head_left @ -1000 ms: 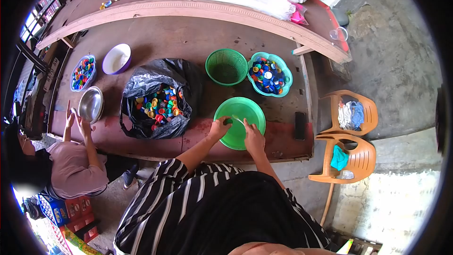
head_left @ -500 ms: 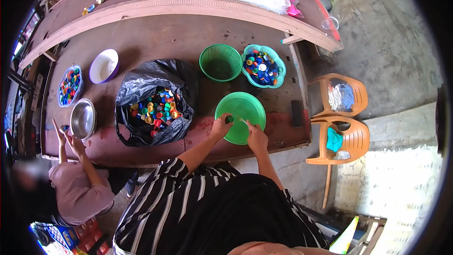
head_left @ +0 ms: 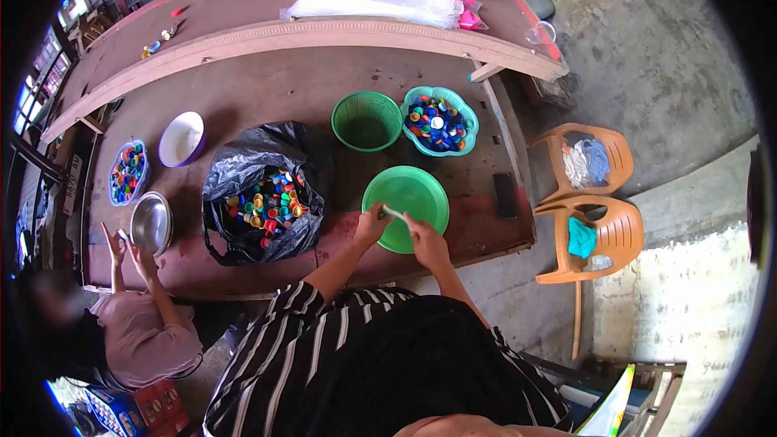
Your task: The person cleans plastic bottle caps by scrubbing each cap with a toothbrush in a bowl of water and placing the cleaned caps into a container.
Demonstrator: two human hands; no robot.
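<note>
Over the green basin (head_left: 409, 186), my left hand (head_left: 371, 224) and my right hand (head_left: 427, 241) are close together. A small pale strip (head_left: 395, 213) stretches between their fingers, its far end at my left fingertips. My right fingers are closed on its other end. My left fingers are pinched, and whether they also hold a cap is too small to tell. Left of my hands, a black plastic bag (head_left: 231, 154) lies open with many coloured bottle caps (head_left: 267, 206) inside. Behind the basin stand a green basket (head_left: 367, 144) and a turquoise bowl (head_left: 468, 113) full of caps.
At the left, a co-worker's hands (head_left: 129, 252) are raised beside a metal bowl (head_left: 151, 222), near a white bowl (head_left: 181, 139) and a bowl of caps (head_left: 138, 186). Plastic sheets (head_left: 372, 2) lie on the raised shelf. Two orange chairs (head_left: 622, 163) stand right of the table.
My hands have come closer together, and the pale strip now spans between them. The green cap seen at my left fingers before is no longer clear. The whole view has shifted slightly.
</note>
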